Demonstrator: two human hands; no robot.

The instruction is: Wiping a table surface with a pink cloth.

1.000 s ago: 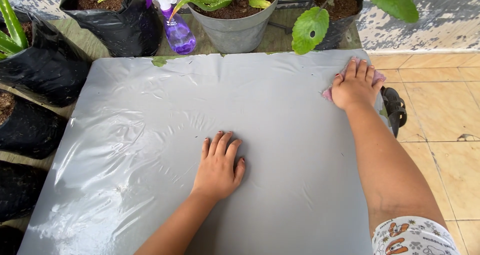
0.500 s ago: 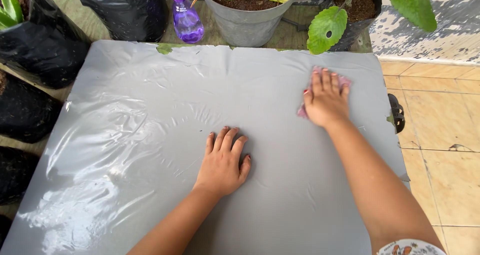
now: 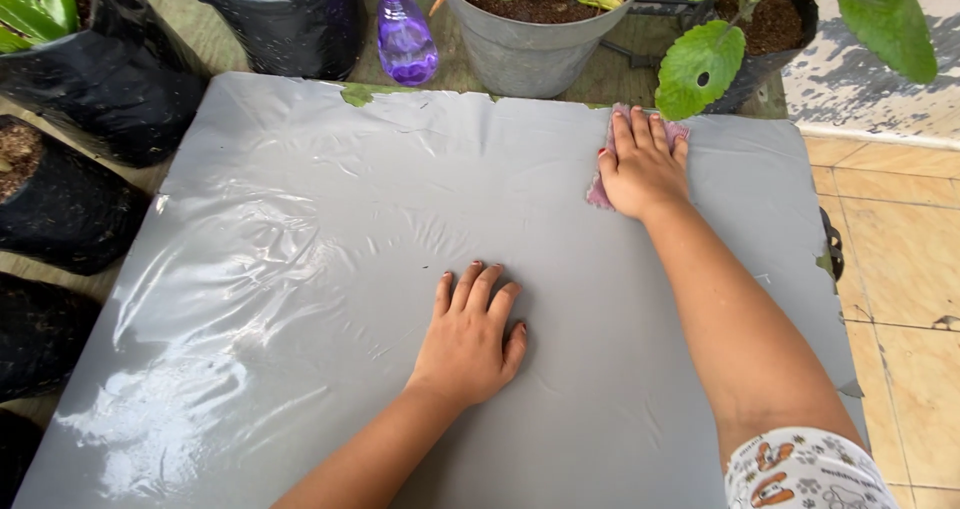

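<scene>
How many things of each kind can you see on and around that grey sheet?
Hands: 2, left hand flat on the grey sheet, right hand pressing a pink cloth
Grey sheets: 1
Pink cloths: 1
Purple spray bottles: 1
Metal pots: 1
Black plant bags in view: at least 5, e.g.
Total: at least 11

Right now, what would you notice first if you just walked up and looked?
A big shiny grey plastic sheet covers the table. The left hand lies flat near its middle, and the right hand presses a pink cloth at the far edge. Behind stand a purple spray bottle and potted plants.
</scene>
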